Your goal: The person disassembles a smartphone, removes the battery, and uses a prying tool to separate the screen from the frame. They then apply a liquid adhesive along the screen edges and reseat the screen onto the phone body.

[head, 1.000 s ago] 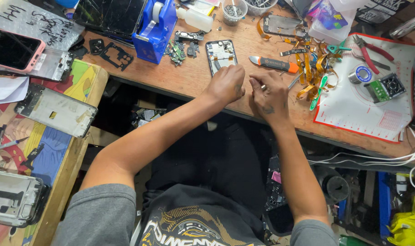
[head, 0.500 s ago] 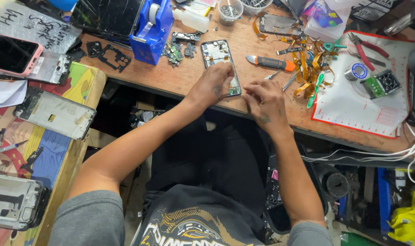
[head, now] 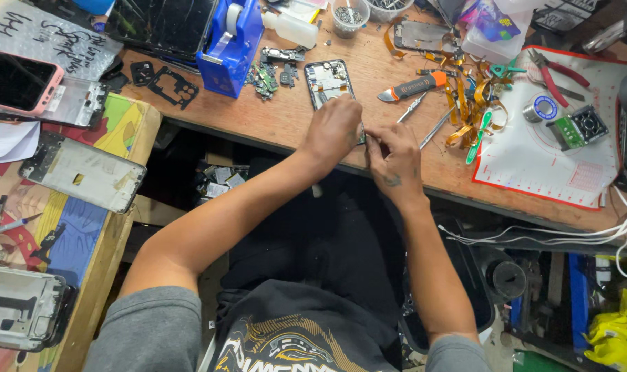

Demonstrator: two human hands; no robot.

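Your left hand (head: 334, 131) presses flat on the opened phone (head: 329, 86) at the worktop (head: 258, 120) edge, so keep it pinned while your right hand (head: 394, 160), fingers pinched just beside it, works gently at its lower end

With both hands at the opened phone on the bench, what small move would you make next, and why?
Probably steady the phone with the left hand and work its lower edge with the right hand: both hands meet there, and the phone lies open, its insides showing.

bare wood (head: 258, 117) left of opened phone (head: 327, 79); tools (head: 424, 103) crowd right.
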